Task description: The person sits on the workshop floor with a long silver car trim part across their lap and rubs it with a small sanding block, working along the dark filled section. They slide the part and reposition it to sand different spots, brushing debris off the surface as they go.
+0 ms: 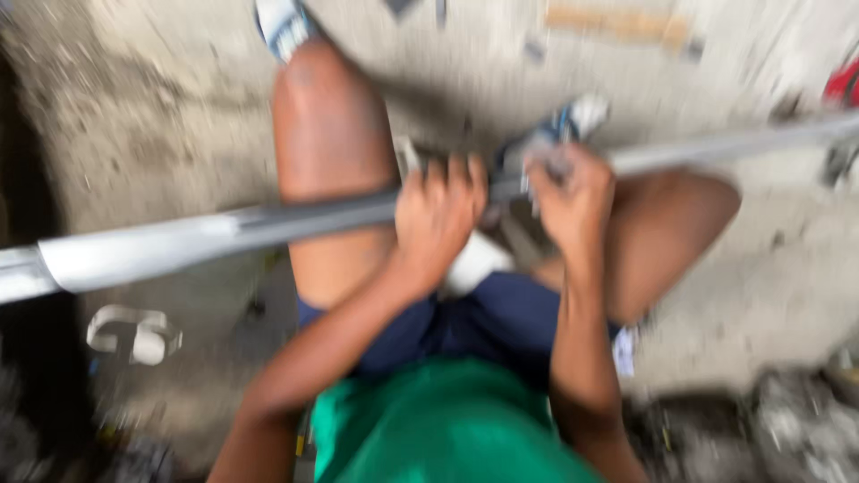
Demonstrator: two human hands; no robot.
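The view is blurred by motion. A long grey metal bar runs across the picture from the lower left to the upper right, over my bare knees. My left hand is closed around the bar near its middle. My right hand grips the bar just to the right, and something small and pale shows between its fingers; I cannot tell what it is. A white object sits under my left hand, between my legs.
Rough concrete floor lies all around. A white curved fitting lies at the lower left. A wooden stick lies at the top. Something red is at the right edge. Rubble fills the lower right corner.
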